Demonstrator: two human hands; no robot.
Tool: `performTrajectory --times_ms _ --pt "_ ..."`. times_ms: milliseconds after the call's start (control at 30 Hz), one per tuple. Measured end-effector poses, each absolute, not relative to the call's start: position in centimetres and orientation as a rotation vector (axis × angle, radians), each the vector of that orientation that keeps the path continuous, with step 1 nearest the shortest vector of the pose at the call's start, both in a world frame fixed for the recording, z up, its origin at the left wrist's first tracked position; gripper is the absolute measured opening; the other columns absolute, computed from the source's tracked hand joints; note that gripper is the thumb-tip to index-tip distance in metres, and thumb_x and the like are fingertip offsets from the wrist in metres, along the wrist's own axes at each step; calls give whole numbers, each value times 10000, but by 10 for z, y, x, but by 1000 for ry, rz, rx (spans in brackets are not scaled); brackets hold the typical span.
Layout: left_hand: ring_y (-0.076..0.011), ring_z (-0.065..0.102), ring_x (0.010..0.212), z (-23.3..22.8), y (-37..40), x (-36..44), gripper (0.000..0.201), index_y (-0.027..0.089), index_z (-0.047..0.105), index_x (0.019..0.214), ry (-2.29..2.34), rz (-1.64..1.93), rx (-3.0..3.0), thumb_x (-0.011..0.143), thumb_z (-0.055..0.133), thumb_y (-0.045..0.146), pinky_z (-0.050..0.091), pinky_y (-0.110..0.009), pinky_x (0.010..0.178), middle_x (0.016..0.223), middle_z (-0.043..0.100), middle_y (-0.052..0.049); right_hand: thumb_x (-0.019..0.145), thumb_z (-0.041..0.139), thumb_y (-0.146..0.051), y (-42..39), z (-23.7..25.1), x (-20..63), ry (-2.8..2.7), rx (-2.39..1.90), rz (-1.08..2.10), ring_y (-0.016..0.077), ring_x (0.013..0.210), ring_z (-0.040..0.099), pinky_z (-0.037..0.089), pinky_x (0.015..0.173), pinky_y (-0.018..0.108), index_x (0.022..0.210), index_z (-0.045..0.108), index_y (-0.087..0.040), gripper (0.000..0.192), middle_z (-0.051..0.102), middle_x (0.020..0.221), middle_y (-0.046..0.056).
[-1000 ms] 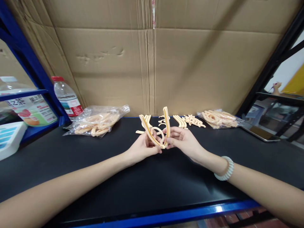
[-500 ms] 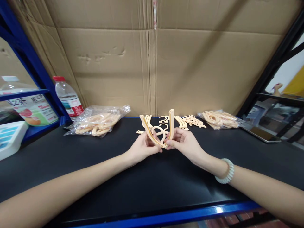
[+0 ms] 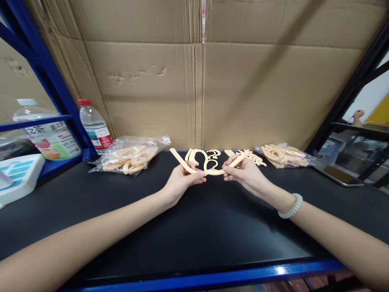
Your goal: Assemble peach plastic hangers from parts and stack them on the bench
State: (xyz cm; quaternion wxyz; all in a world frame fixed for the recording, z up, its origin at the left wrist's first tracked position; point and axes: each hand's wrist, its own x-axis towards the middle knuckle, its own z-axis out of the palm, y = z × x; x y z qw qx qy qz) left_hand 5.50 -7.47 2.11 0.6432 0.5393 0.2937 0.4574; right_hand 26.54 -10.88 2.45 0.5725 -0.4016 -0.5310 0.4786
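Left hand (image 3: 181, 182) and right hand (image 3: 243, 172) each grip an arm of one assembled peach hanger (image 3: 209, 164), now spread wide; loose parts (image 3: 246, 156) and two bags (image 3: 130, 156) remain unassembled.

Looked like small packing or assembly workshop: black tabletop (image 3: 194, 227) sat inside blue steel racking (image 3: 48, 77), backed by flattened cardboard sheet (image 3: 200, 81), with clear bags of plastic parts (image 3: 130, 154) and loose parts (image 3: 243, 156) stacked along rear.

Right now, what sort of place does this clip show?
Probably a small packing or assembly bench on warehouse shelving: blue steel racking, a flattened brown cardboard backing, and clear plastic bags of peach plastic hanger parts on a black benchtop.
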Motion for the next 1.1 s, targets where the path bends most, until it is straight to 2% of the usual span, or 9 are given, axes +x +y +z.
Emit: performTrajectory --times_ms 100,233,333,567,700,833,967,1033,1100 --pt "-115 663 646 28 -61 45 323 156 491 725 712 1124 1145 624 799 160 527 -229 684 670 648 8 650 805 -297 -99 34 292 -1451 -925 1039 113 639 632 558 620 271 786 629 -180 252 672 780 9" --pt "-105 619 583 33 -43 32 276 153 520 698 800 1231 1227 629 772 241 492 -224 596 661 661 -10 683 762 -293 -90 43 321 -1767 -1132 689 158 646 631 525 637 316 768 675 -176 168 676 688 22" --pt "-129 607 602 30 -30 23 242 153 533 673 928 1325 1335 635 727 292 471 -242 576 657 661 -28 707 728 -281 -86 43 337 -1925 -1229 496 189 736 640 504 681 325 748 690 -186 111 697 758 40" --pt "-155 592 670 14 -12 14 142 174 527 632 1087 1442 1542 669 624 270 435 -279 676 634 635 -10 772 645 -328 -78 40 360 -2197 -1355 340 209 774 638 480 699 333 806 687 -191 147 705 836 52" --pt "-178 586 735 15 -24 17 101 184 563 686 1064 1318 1961 705 616 268 435 -301 718 714 633 -3 797 605 -345 -77 41 359 -2247 -1388 273 217 837 634 481 757 350 900 678 -191 198 706 946 62" --pt "-208 583 867 18 -35 20 96 192 586 828 887 1024 2587 786 561 274 445 -352 812 877 643 -32 793 631 -411 -80 39 350 -2331 -1358 242 226 867 628 487 775 355 962 675 -202 272 695 998 69" --pt "-257 553 1066 15 -36 21 267 203 568 1031 732 835 2805 793 611 315 416 -421 935 1088 642 -72 741 702 -469 -80 29 340 -2348 -1320 128 268 1034 589 459 900 405 1083 652 -203 436 649 1123 102" --pt "-258 557 1075 14 -35 21 282 199 557 1067 726 798 2844 811 599 311 411 -433 949 1096 644 -77 753 703 -457 -79 25 335 -2372 -1304 93 273 1056 576 436 932 418 1090 652 -187 435 647 1116 117" --pt "-247 579 1032 12 -33 22 231 193 559 1050 737 788 2864 831 566 266 425 -427 931 1060 654 -74 797 669 -427 -78 21 332 -2406 -1286 78 259 997 589 437 908 411 1039 666 -176 349 668 1034 112"
